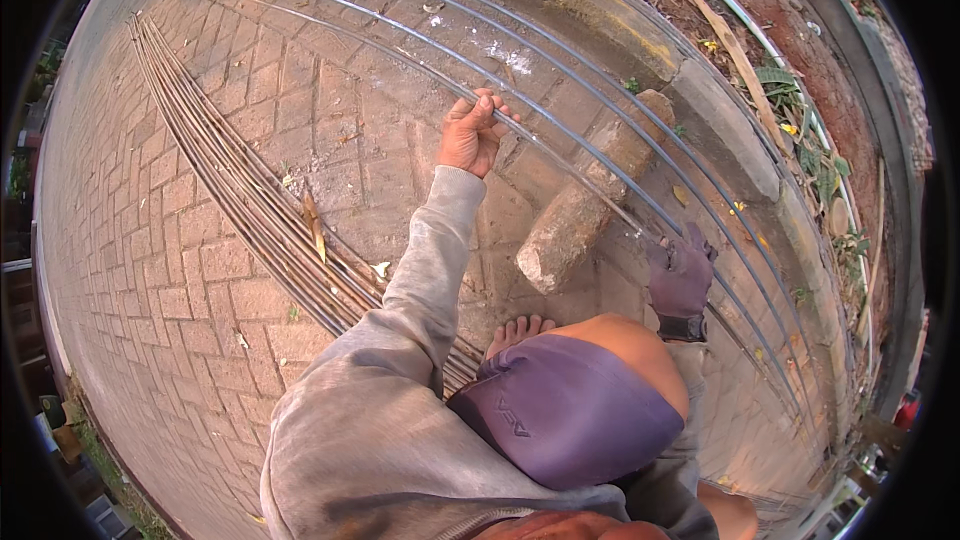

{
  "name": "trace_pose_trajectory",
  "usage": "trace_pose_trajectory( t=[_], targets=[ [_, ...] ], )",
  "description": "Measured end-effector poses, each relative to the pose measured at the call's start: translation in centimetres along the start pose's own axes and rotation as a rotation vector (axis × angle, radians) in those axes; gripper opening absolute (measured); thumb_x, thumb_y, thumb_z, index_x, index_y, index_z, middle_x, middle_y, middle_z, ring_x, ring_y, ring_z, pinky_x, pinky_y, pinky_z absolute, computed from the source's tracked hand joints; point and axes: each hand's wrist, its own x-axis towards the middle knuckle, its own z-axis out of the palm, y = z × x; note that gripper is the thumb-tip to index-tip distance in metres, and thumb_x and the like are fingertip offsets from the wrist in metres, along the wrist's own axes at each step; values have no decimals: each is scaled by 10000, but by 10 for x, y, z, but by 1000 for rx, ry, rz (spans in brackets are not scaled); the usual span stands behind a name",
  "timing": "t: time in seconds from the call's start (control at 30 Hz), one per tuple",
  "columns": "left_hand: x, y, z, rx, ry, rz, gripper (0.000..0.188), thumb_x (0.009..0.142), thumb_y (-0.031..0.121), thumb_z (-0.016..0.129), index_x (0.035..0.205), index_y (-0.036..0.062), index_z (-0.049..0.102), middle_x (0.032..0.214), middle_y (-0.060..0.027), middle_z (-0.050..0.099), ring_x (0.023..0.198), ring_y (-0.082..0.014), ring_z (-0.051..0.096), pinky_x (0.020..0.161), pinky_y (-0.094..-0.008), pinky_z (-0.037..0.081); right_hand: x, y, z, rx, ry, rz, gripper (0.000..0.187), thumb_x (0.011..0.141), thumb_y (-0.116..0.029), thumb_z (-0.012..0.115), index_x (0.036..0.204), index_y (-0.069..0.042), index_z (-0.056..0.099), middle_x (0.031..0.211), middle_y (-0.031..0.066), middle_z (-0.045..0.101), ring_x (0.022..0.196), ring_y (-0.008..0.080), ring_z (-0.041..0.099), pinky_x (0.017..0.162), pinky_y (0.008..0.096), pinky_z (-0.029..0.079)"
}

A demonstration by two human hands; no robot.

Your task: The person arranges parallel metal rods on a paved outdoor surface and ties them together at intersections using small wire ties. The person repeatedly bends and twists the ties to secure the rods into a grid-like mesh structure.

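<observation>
My bare left hand (470, 132) is closed around a thin grey steel rod (560, 165), thumb on top. The rod runs from the far left down to the right. Farther along it, my right hand (683, 270), in a purple glove, is wrapped round the same rod. Beneath the rods, a rough concrete block (565, 240) lies slantwise on the paving. Beyond the held rod, several bluish-grey rods (590, 73) run roughly alongside it. To my left, a bundle of brown rusty rods (235, 165) lies on the ground.
Brick paving (200, 270) spreads out to the left. A concrete kerb (725, 125) with worn yellow paint borders the far right. Past it are bare soil, a wooden strip (733, 45) and green leaves (785, 90). A dry leaf (314, 225) lies on the rusty bundle. My bare foot (518, 332) is close to the block.
</observation>
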Motion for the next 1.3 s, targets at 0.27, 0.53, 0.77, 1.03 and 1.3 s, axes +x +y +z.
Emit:
trace_pose_trajectory(
  t=[0.27,0.53,0.77,1.03,1.3],
  targets=[
    [1,-2,-5,1,-37,14,136,929,91,692,1043,46,632,921,-67,674,868,-196,677,864,-461,590,20,-104,26,296,-9,-207,208,822,-124,746,1014,-55,703,1125,219,676,1116,419,632,894,456,532],
    [-1,1,-2,11,-13,0,129,937,83,677,1047,36,630,922,-79,666,870,-204,672,854,-467,595,51,-153,108,278,15,-220,209,884,-201,694,1058,-93,652,1257,220,587,1040,436,624,922,505,485],
    [-2,2,0,3,2,-19,121,938,74,673,1043,37,627,918,-79,662,872,-207,678,851,-466,600,55,-159,117,189,112,-256,181,890,-218,685,1016,-90,665,1233,219,591,1010,409,632,940,501,468],
    [-3,3,1,-2,21,-31,108,935,74,677,1025,45,626,913,-82,670,859,-211,685,839,-465,601,57,-166,117,25,79,-303,186,871,-175,703,1027,-75,682,1211,186,618,965,389,652,842,471,523],
    [-3,1,-2,-65,-2,-10,166,892,69,735,1009,1,640,909,-104,696,859,-207,699,789,-418,613,72,-198,78,307,61,-383,178,858,-141,720,1012,-54,698,1015,153,701,945,340,687,779,417,548]
  ],
)
